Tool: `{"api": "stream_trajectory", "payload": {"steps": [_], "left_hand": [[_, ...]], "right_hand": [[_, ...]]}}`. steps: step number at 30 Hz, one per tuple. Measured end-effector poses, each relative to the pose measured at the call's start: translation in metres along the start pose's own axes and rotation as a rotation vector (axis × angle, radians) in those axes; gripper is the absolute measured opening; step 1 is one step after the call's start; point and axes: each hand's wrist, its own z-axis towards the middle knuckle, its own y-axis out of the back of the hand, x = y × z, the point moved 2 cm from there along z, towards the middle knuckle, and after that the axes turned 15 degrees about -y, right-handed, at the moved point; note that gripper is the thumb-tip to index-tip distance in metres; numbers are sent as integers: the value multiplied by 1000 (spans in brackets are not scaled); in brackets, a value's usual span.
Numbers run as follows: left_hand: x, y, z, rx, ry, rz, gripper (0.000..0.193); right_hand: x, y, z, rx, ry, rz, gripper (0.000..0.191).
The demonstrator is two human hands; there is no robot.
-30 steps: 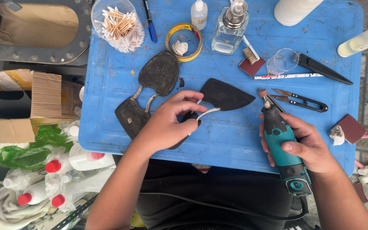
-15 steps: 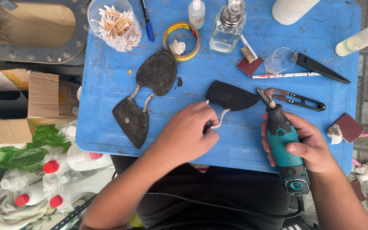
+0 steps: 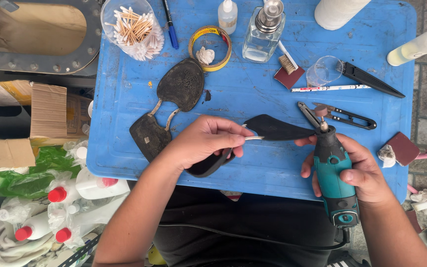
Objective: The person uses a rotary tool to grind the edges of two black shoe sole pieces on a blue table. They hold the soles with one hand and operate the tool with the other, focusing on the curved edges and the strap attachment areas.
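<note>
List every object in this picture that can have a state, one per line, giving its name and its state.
Left hand: closed on the black sole piece, held above the table.
Right hand: gripping the teal rotary tool, tip near the piece.
Second sole piece: lying flat.
Snips: lying unused.
Cotton swab jar: open, full.
Pump bottle: upright.

The black sole piece (image 3: pixel 277 129) looks like matt, rubbery material with a thin bright metal shank, while its twin (image 3: pixel 174 104) on the table shows a rough, scuffed face. The rotary tool (image 3: pixel 336 179) has a teal and black plastic body, slightly glossy. The table (image 3: pixel 253 84) is scratched blue plastic.
</note>
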Motion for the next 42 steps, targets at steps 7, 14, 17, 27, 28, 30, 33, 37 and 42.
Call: {"api": "stream_trajectory", "payload": {"steps": [7,14,17,27,28,30,33,37,42], "left_hand": [[-9,-41,-26,-167,-464,773,18],[-9,-56,-58,-375,-377,1454,39],[-4,-52,-58,-323,-326,1338,36],[-40,6,9,247,-563,1614,20],[-43,5,19,273,-628,1667,15],[-45,-4,33,324,-762,1770,9],[-47,-16,34,141,-1001,1538,16],[-49,-2,3,-3,-804,1330,19],[-42,10,-35,7,-583,1319,73]], "right_hand": [[-9,15,-8,52,51,123,82],[-11,17,-11,22,116,144,76],[-8,17,-7,33,169,175,74],[2,1,2,-97,64,82,81],[2,0,2,-105,56,76,82],[3,0,2,-101,50,81,83],[3,1,2,-86,36,97,83],[2,1,2,-62,25,98,83],[4,-1,5,-63,-30,63,85]]}}
